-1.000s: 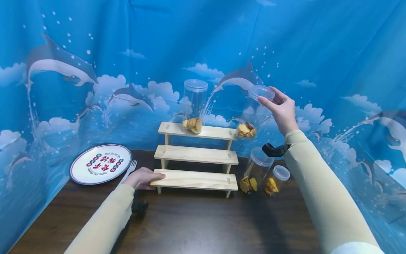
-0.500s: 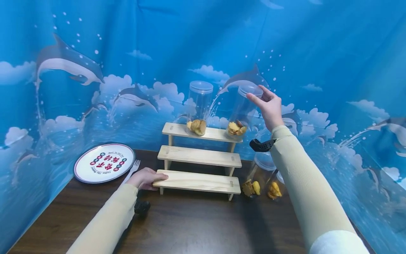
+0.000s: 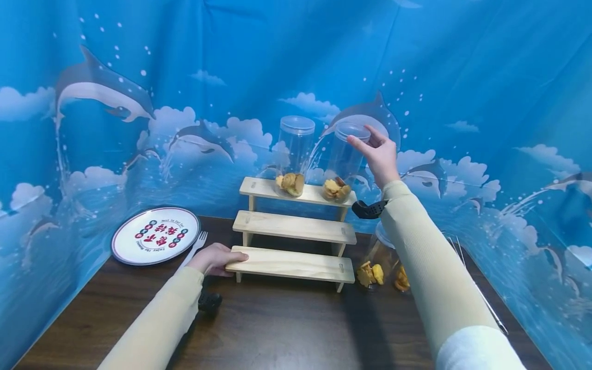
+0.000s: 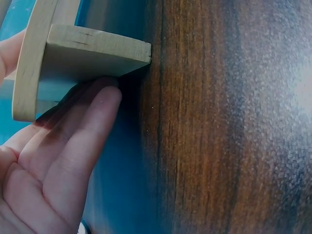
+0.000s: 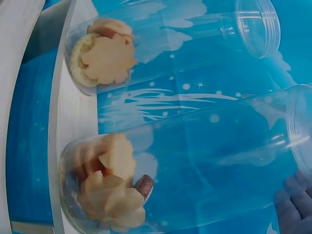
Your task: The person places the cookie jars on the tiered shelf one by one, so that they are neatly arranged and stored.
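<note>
My right hand grips the lid end of a tall clear jar with pale cookies at its bottom. The jar's base is right at the right part of the top step, slightly tilted in the head view. Left of it on the same step stands a second tall jar, also with cookies. At the lower left, my left hand holds the end of the bottom step of the three-tier wooden rack. Its thumb lies on top; in the left wrist view the fingers reach underneath, beside the support leg.
A tall jar and a smaller jar, showing its yellow snacks, stand right of the rack, partly behind my right sleeve. A white plate and a fork lie at left. Metal tongs lie near the right edge.
My right hand has carried the tall jar leftward from beside the rack to over the top step, next to the other jar. The left hand keeps its hold on the bottom step.
</note>
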Available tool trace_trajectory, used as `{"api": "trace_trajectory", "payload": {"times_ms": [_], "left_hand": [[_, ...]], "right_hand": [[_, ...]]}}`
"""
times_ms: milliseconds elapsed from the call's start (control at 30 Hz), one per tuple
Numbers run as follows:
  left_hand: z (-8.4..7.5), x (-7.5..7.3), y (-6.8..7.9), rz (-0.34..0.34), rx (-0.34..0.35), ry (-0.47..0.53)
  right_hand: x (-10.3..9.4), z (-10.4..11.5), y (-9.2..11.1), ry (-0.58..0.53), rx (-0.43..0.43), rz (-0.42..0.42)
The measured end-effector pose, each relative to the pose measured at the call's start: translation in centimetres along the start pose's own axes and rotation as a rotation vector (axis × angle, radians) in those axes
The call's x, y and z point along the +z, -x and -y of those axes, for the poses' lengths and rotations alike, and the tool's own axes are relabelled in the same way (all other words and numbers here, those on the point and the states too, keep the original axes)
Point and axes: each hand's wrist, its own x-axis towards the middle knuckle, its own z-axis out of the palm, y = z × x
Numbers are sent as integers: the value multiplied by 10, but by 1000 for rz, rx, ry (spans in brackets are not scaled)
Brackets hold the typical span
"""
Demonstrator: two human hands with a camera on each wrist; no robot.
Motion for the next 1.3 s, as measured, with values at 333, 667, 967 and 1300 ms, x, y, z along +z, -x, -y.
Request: {"api": "trace_trajectory", "payload": {"times_ms": [333,667,967,1300], "left_hand": [[1,-2,-1,18,8,-17],[-1,-1,-1,17,6,-22],[-1,-2,0,18,-4,-22],[1,-1,-2,10,-5,-8]], "right_hand": [[3,3,-4,31,17,37],[-4,4,-3,76,26,91],[-20,8,3,27,-13,89],[-54,-1,20,43,-34,76]]}}
